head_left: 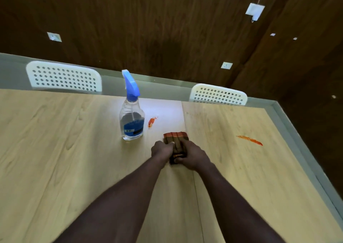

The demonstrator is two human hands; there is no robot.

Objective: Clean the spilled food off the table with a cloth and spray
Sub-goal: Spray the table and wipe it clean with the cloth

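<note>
Head: hands [162, 150] [193, 156] grip cloth [176, 137], well off table [55, 150] edges.

Shows as two bare arms, the left forearm [130, 196] and the right forearm [232, 196], uncovered all the way from the lower edge of the view up to the wrists, wide near the camera and narrowing steadily toward the far end. Ends in a bare left hand [162, 150] and a bare right hand [193, 156], both small in the wide-angle view, with rounded knuckles. Looks smooth and slightly blurred, with soft highlights along both arms.
</note>
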